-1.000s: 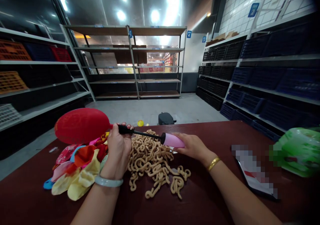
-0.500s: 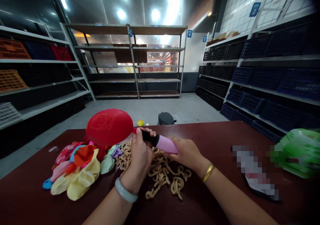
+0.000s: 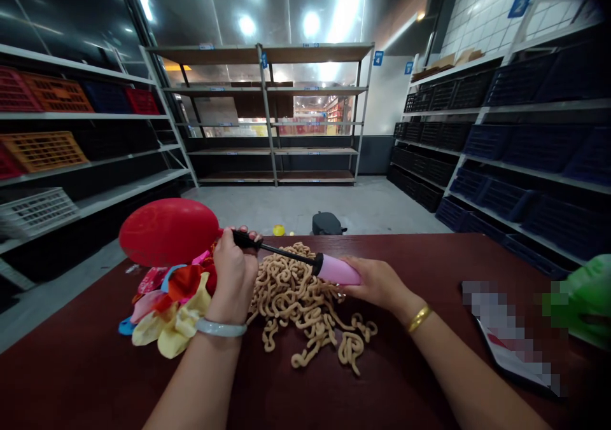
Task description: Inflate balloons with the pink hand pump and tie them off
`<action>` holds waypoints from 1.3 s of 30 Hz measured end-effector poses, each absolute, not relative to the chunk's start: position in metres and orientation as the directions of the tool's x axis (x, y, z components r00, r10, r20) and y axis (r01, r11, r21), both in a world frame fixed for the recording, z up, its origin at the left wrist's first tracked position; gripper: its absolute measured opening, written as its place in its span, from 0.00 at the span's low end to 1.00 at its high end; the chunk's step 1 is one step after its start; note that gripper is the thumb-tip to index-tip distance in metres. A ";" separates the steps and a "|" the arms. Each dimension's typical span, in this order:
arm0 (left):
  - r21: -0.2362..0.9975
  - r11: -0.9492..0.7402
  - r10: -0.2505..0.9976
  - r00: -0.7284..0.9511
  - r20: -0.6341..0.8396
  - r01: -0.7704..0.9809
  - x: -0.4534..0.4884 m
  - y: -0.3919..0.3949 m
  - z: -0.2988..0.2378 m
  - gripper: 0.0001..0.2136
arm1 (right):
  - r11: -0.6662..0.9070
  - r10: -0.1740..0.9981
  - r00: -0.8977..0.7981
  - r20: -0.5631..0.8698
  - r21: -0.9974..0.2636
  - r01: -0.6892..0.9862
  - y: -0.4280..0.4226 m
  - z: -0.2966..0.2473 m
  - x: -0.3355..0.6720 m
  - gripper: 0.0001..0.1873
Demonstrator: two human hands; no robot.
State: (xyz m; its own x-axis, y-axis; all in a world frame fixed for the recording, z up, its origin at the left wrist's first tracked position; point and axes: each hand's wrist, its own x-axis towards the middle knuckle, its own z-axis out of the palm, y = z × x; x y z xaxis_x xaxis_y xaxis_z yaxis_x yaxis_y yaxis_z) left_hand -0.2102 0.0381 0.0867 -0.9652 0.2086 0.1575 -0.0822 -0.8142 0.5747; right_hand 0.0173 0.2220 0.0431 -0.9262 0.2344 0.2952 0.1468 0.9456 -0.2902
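Note:
A balloon pump (image 3: 334, 269) with a pink barrel and a black shaft is stretched out between my hands. My right hand (image 3: 375, 282) wraps the pink barrel. At the black end, my left hand (image 3: 232, 266) is closed round the handle and pinches the neck of a red balloon (image 3: 168, 231). That balloon is inflated, long and rounded, and points left. Just how its neck sits on the nozzle is hidden by my fingers. Beneath the pump lies a heap of tan, curled modelling balloons (image 3: 291, 290), thin and limp.
Flat coloured balloons (image 3: 179, 306) lie in a pile left of my left wrist. A dark phone-like slab (image 3: 510, 344), partly blurred out, and a green plastic bag (image 3: 589, 296) are on the table's right. Shelves with crates (image 3: 57, 93) line the sides; a dark bag (image 3: 328, 223) sits on the floor.
My hands have drawn apart, so the pump's black shaft now shows between them. In the view, the red balloon sits farther left and looks a little longer; the camera has turned slightly left.

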 end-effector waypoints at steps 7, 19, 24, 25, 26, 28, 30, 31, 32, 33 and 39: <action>0.545 -0.830 0.232 -0.962 0.141 -0.121 -0.189 0.058 0.072 0.07 | 0.954 0.247 -0.926 0.285 -0.239 0.181 0.212 0.041 0.016 0.31; 0.582 -0.764 0.433 -0.890 0.144 -0.277 -0.118 0.082 0.057 0.09 | 0.928 0.258 -0.928 0.270 -0.338 0.160 0.195 0.039 0.012 0.33; 0.595 -0.769 0.364 -0.925 0.106 -0.235 -0.141 0.075 0.061 0.09 | 0.910 0.262 -0.931 0.255 -0.386 0.151 0.196 0.035 0.010 0.36; 0.592 -0.776 0.348 -0.931 0.111 -0.220 -0.149 0.072 0.064 0.08 | 0.912 0.257 -0.932 0.256 -0.382 0.147 0.197 0.035 0.010 0.35; 0.587 -0.783 0.331 -0.937 0.111 -0.207 -0.158 0.068 0.067 0.08 | 0.916 0.254 -0.932 0.259 -0.374 0.146 0.198 0.036 0.010 0.35; 0.576 -0.793 0.304 -0.948 0.092 -0.198 -0.177 0.058 0.075 0.07 | 0.924 0.249 -0.933 0.259 -0.352 0.149 0.202 0.038 0.012 0.34; 0.566 -0.802 0.269 -0.961 0.057 -0.191 -0.194 0.048 0.082 0.05 | 0.927 0.250 -0.934 0.255 -0.341 0.155 0.206 0.040 0.013 0.34; 0.566 -0.803 0.250 -0.967 0.038 -0.185 -0.200 0.043 0.085 0.04 | 0.928 0.246 -0.936 0.250 -0.340 0.153 0.208 0.041 0.014 0.33; 0.569 -0.802 0.233 -0.972 0.022 -0.179 -0.205 0.039 0.088 0.04 | 0.929 0.241 -0.938 0.247 -0.340 0.149 0.210 0.042 0.014 0.33; 0.576 -0.799 0.218 -0.976 0.012 -0.172 -0.208 0.037 0.089 0.03 | 0.929 0.235 -0.941 0.245 -0.341 0.143 0.211 0.042 0.015 0.33; 0.575 -0.807 0.190 -0.981 0.042 -0.132 -0.211 0.038 0.086 0.03 | 0.934 0.208 -0.943 0.261 -0.338 0.112 0.216 0.041 0.016 0.33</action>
